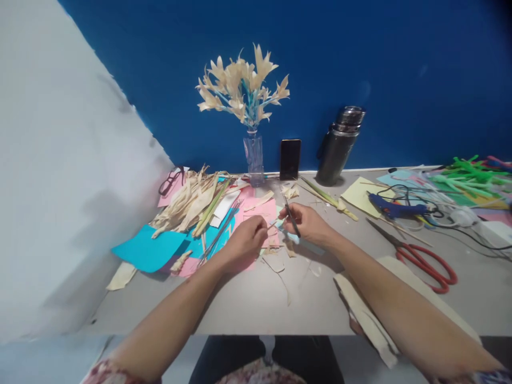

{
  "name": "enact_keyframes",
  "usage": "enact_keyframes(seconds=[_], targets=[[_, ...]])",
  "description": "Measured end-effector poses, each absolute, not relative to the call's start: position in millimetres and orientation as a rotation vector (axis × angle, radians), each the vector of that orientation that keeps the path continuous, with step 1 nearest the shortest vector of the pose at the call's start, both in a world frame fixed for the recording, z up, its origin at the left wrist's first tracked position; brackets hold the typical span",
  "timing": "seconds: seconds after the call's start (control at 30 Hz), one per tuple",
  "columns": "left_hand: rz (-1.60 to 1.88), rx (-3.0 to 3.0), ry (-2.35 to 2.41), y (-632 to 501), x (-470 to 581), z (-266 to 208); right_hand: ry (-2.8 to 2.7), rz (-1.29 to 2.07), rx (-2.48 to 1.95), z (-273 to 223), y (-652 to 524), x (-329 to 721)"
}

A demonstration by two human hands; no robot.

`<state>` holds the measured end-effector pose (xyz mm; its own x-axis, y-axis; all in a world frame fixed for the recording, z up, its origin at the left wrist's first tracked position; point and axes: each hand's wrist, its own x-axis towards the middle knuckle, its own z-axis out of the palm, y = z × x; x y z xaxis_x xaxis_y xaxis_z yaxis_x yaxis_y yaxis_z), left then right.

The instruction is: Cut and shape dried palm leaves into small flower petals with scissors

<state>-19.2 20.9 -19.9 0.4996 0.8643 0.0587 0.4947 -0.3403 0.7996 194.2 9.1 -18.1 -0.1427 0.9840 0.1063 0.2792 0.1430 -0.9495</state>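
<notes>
Broadly, a grey table [240, 314] lies beneath the work. Both forearms [168, 320] reach forward over it, converging near its middle. A pile of dry husks [192, 205] rests to the left. The left hand [248, 237] is curled nearly into a fist, thumb and forefinger pinched together. The right hand [307, 223], fingers bent, grips a slender dark tool [294, 223], tilted with its tip pointing away. From the left pinch a thin, pale strip [272, 225], short and narrow, projects toward the right hand.
</notes>
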Motion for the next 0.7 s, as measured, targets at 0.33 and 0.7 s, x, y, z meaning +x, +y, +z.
enact_keyframes(seconds=[0.33,0.7], targets=[[0.749,1.277,0.790,21.4,-11.4,-16.1,-1.294,1.270,-1.198,-11.0,-6.5,173.1],[0.685,0.942,0.731,13.7,-3.7,-15.4,-1.169,1.469,-1.097,-7.2,-5.4,176.9]])
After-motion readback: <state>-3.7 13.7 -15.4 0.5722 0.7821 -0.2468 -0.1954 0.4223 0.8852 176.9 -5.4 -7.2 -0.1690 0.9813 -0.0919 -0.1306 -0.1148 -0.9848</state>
